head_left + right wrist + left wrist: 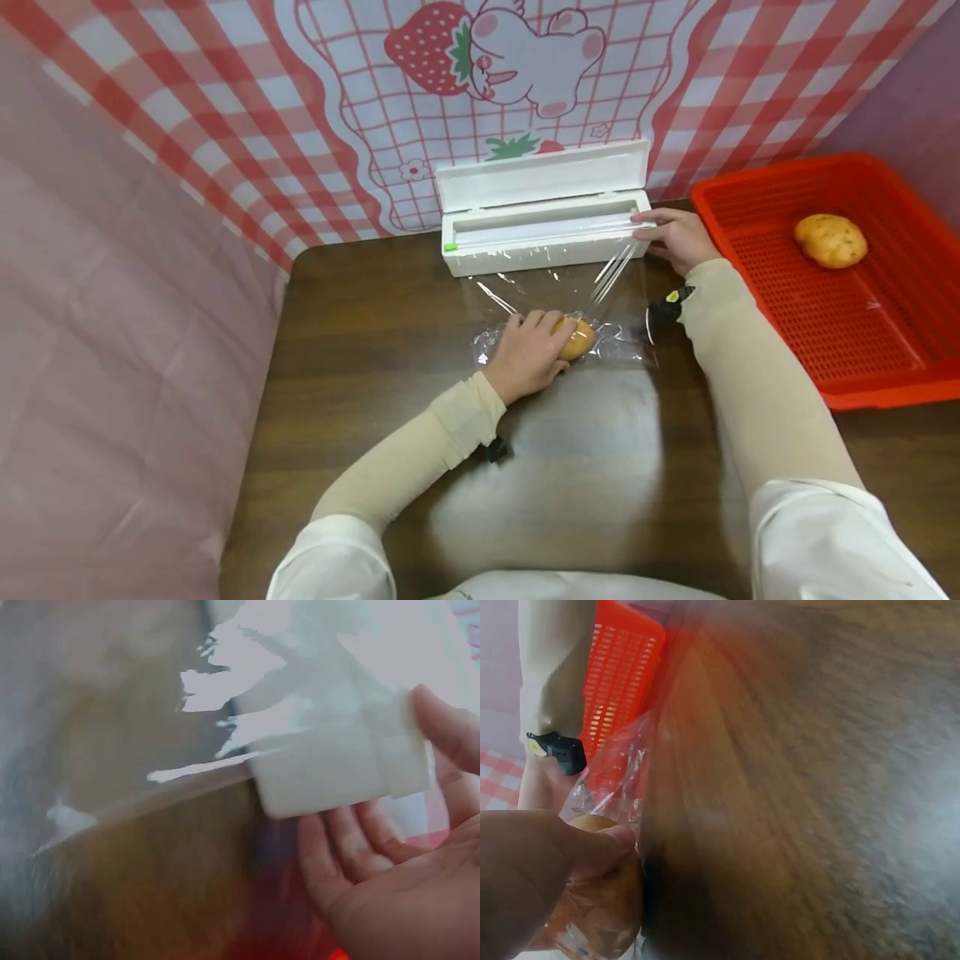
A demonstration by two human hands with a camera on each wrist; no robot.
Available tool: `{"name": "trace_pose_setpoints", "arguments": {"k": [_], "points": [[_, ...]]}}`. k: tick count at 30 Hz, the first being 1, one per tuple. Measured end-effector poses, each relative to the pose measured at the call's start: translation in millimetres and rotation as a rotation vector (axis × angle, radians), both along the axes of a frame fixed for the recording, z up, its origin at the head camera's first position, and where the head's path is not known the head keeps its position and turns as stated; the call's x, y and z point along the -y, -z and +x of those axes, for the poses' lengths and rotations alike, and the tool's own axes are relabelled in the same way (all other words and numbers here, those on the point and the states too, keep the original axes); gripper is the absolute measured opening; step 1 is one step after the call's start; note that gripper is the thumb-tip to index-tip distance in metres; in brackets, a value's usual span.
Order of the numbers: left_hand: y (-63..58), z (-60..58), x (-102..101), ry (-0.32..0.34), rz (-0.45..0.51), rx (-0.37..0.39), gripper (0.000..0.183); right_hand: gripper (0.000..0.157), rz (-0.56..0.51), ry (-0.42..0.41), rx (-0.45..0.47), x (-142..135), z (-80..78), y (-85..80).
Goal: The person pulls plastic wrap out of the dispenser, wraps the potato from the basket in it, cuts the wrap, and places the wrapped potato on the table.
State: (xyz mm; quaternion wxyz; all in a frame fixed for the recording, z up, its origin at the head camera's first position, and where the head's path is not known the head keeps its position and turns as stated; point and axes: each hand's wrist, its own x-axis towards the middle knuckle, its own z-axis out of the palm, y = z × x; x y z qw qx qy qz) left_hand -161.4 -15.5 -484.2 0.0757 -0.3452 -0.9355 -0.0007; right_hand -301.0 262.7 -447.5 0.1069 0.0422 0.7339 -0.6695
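Observation:
A potato (576, 340) with cling film around it lies on the table in front of a white cling film dispenser (540, 265). My left hand (527, 354) grips the potato from its left side; in the left wrist view the thumb (604, 851) presses on the wrapped potato (604, 915). A clear sheet of cling film (555, 292) stretches from the dispenser down to the potato. My right hand (681, 239) holds the dispenser's right end, with its thumb (450, 727) and fingers around the white corner in the right wrist view. The dispenser's lid (543, 175) stands raised.
To the right, a red plastic basket (780, 333) holds another potato (831, 241). A checked cloth (247, 100) hangs close behind the dispenser. The brown wooden table (360, 333) meets a pink curtain (127, 333) at the left.

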Motion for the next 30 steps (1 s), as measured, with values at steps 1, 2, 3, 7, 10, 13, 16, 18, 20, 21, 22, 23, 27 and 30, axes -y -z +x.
{"name": "trace_pose_setpoints", "arguments": {"k": [1, 2, 3, 7, 10, 13, 16, 18, 20, 21, 22, 23, 27, 30], "points": [[-0.1, -0.8, -1, -0.001, 0.004, 0.007, 0.062, 0.026, -0.036, 0.003, 0.024, -3, -1.9, 2.0], [-0.6, -1.6, -1, -0.002, 0.006, 0.013, 0.062, 0.026, -0.071, 0.007, 0.046, -6, -3.6, 3.9], [-0.9, -2.2, -2, -0.005, 0.010, 0.023, 0.062, 0.025, -0.098, 0.009, 0.062, -9, -5.4, 6.1], [-1.8, -4.3, -4, -0.014, 0.016, 0.059, 0.064, 0.021, -0.172, 0.016, 0.102, -18, -8.8, 11.6], [-2.3, -5.2, -4, -0.021, 0.017, 0.086, 0.065, 0.025, -0.162, 0.052, 0.081, -20, -7.3, 10.0], [-3.4, -6.2, -4, -0.029, 0.016, 0.098, 0.066, 0.037, 0.048, 0.084, -0.013, -10, -0.1, 1.0], [-4.7, -7.4, -3, -0.046, 0.009, 0.100, 0.067, 0.047, 0.420, 0.054, -0.132, 10, 20.0, -14.4], [-5.5, -8.2, -3, -0.054, 0.007, 0.104, 0.068, 0.049, 0.659, -0.005, -0.236, 26, 41.7, -21.7], [-6.2, -8.7, -3, -0.051, 0.009, 0.111, 0.068, 0.052, 0.819, -0.102, -0.374, 41, 66.6, -22.3], [-6.5, -8.9, -3, -0.047, 0.008, 0.115, 0.068, 0.053, 0.876, -0.163, -0.453, 48, 79.5, -20.2], [-6.8, -9.3, -4, -0.045, 0.007, 0.117, 0.067, 0.055, 0.919, -0.228, -0.537, 55, 91.4, -16.3], [-7.1, -9.9, -4, -0.044, 0.003, 0.120, 0.067, 0.057, 0.944, -0.294, -0.618, 61, 102.5, -11.7], [-8.4, -11.5, -5, -0.057, -0.012, 0.142, 0.068, 0.075, 0.965, -0.511, -0.787, 77, 132.2, 9.1], [-9.6, -11.9, -5, -0.069, -0.007, 0.177, 0.069, 0.090, 0.963, -0.555, -0.768, 81, 140.0, 20.1]]}}
